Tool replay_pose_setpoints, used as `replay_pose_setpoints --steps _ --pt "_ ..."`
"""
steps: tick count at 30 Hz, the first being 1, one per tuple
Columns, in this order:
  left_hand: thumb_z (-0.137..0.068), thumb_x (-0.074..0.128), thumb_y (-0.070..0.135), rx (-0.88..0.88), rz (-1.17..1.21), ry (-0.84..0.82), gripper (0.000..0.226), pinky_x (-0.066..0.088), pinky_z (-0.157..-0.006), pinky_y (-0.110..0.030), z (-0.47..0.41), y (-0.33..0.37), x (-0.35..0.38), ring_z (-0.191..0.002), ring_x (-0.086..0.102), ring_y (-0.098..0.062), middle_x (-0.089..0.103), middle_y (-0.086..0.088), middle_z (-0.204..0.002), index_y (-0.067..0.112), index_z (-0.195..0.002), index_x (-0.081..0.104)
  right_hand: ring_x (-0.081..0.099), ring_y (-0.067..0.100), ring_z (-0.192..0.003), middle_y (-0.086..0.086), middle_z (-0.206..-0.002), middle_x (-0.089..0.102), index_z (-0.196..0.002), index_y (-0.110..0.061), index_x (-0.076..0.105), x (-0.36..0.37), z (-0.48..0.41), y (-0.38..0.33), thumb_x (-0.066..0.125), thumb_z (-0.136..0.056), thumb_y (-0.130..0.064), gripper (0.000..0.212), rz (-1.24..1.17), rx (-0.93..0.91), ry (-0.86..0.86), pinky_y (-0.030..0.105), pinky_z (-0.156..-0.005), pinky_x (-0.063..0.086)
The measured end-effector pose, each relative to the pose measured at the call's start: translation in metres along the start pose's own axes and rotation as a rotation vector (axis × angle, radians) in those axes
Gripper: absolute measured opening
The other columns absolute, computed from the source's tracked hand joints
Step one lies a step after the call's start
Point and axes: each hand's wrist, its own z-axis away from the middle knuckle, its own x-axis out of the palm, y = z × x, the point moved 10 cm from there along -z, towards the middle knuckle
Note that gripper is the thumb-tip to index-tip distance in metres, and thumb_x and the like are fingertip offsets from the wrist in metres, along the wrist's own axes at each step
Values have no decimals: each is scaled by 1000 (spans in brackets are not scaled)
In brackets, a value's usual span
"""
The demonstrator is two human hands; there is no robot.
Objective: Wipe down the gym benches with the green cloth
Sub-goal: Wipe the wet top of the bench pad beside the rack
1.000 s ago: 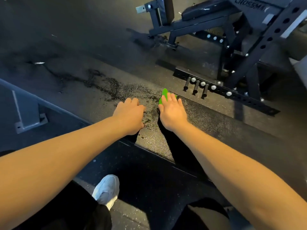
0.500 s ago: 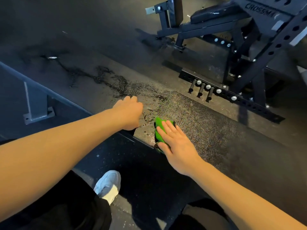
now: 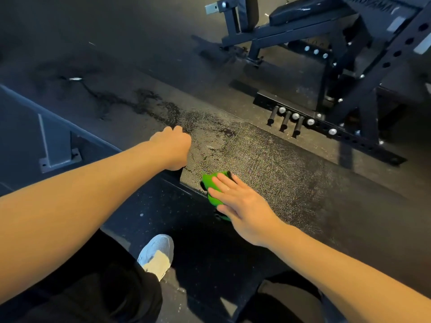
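Observation:
A long black bench pad [image 3: 291,173] runs across the view from upper left to lower right, with a wet, streaked patch in its middle. The green cloth [image 3: 211,185] lies at the pad's near edge and hangs a little over it. My right hand [image 3: 242,201] presses flat on the cloth with straight fingers, covering most of it. My left hand [image 3: 173,148] rests on the pad just left of the cloth, knuckles up and fingers curled under, holding nothing.
A black power rack and another padded bench [image 3: 303,12] stand behind, at the upper right. The rack's base bar with short pegs [image 3: 286,122] lies just beyond the pad. A grey metal bracket [image 3: 58,148] is at the left. My white shoe [image 3: 158,252] stands on the floor below.
My right hand has dragged the green cloth from the pad's far side across to its near edge. My left hand has stayed in place on the pad.

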Motion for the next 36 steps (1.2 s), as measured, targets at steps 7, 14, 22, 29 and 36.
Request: replay_pose_setpoints --steps 7,14,22,29,36 --pt "-93 67 42 -57 20 26 48 46 -92 -44 8 -21 1 -121 47 -34 47 -12 -128 13 -130 56 22 21 -155 7 -160 40 -146 -13 55 19 -44 -28 48 -104 -24 44 43 -81 -5 40 -128 10" --pt "-95 65 35 -83 11 34 43 45 -92 -44 10 -27 -1 -121 48 -35 47 -13 -129 14 -131 55 11 9 -156 -7 -165 26 -153 -25 44 2 -34 -9 46 -108 -31 46 38 -58 -44 33 -129 4" --pt "-94 63 41 -77 36 60 47 45 -95 -45 8 -28 0 -122 44 -34 46 -12 -131 13 -130 53 -2 17 -156 -4 -169 3 -160 -25 21 -22 -59 40 29 -108 -43 56 201 476 31 44 -129 2" --pt "-95 63 35 -17 52 87 47 45 -99 -47 -4 -4 -11 -126 42 -33 43 -12 -134 12 -134 51 2 13 -156 -8 -169 8 -158 -30 32 -25 -60 49 36 -107 -52 55 142 291 -57 45 -129 1" --pt "-92 66 45 10 55 46 58 45 -103 -48 -4 0 2 -129 40 -32 43 -11 -138 14 -138 49 10 23 -157 4 -169 18 -156 -23 34 -31 -84 75 30 -106 -44 54 255 523 45 48 -128 5"
